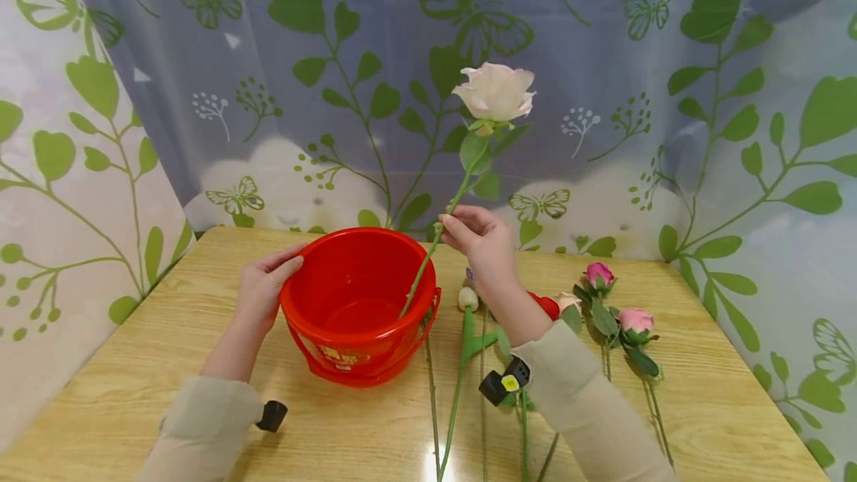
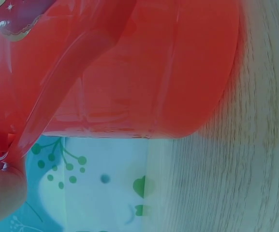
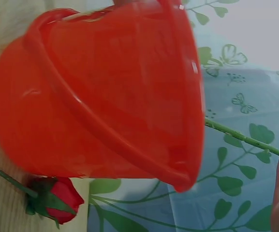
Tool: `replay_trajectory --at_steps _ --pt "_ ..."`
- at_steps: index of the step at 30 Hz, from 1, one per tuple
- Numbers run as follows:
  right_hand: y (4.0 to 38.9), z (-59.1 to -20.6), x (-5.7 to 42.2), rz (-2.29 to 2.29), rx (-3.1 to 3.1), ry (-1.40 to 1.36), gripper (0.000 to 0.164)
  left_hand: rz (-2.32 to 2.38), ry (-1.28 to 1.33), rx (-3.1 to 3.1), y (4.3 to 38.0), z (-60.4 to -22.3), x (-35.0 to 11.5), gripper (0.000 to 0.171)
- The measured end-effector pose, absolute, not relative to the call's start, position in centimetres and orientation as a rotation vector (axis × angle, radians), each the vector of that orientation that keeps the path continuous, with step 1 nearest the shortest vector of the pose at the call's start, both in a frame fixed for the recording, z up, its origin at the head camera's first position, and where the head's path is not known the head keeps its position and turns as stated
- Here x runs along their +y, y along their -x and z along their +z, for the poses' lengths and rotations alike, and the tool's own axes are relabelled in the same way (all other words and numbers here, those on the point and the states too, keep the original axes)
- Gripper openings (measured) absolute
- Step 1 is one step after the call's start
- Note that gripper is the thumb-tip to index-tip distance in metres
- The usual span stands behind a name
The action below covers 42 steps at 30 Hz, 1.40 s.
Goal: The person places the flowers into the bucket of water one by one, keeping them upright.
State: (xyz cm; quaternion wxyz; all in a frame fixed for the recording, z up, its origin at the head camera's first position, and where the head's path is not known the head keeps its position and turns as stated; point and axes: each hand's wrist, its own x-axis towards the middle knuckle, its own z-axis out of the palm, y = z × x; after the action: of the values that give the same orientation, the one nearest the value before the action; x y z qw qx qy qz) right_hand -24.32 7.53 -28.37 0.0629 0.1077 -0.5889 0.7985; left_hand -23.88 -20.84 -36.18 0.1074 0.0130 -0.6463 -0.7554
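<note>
A red plastic bucket (image 1: pixel 358 363) stands upright on the table, its handle folded down along the side. My left hand (image 1: pixel 257 292) grips the bucket's left rim, thumb on the near side; the left wrist view shows that hand (image 2: pixel 4 191) beside the handle's joint. Between thumb and fingers, my right hand (image 1: pixel 485 248) pinches the green stem of a pale pink-white rose (image 1: pixel 495 93). The bloom points up, above the hand. Its stem slants down into the bucket, with the lower end inside the opening. From the right wrist view, the stem (image 3: pixel 245 138) shows beyond the rim.
Several flowers lie to the bucket's right: a white tulip (image 1: pixel 468 299), a red rose (image 3: pixel 62 200), a magenta rose (image 1: pixel 598 275) and a pink one (image 1: pixel 636 320). My right forearm partly covers some. A leaf-patterned curtain (image 1: pixel 375 36) rises behind the wooden table (image 1: pixel 335 430).
</note>
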Motion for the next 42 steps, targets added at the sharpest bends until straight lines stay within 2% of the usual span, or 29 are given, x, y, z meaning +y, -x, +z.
replay_trajectory --at_steps 8,23,34,42 --pt "24.3 -29.8 6.2 2.328 -1.897 -0.361 0.017 -2.204 -0.034 -1.921 23.9 -36.2 -20.8 0.045" --pt "23.8 -31.5 4.6 2.055 -2.159 -0.476 0.021 -2.189 -0.045 -1.933 23.9 -36.2 -20.7 0.045" --pt "23.8 -31.9 3.9 1.855 -2.314 -0.562 0.014 -2.220 -0.042 -1.891 23.8 -36.2 -20.9 0.039" --pt "23.7 -32.2 3.4 1.754 -2.356 -0.628 0.014 -2.209 -0.039 -1.912 23.8 -36.1 -20.8 0.043"
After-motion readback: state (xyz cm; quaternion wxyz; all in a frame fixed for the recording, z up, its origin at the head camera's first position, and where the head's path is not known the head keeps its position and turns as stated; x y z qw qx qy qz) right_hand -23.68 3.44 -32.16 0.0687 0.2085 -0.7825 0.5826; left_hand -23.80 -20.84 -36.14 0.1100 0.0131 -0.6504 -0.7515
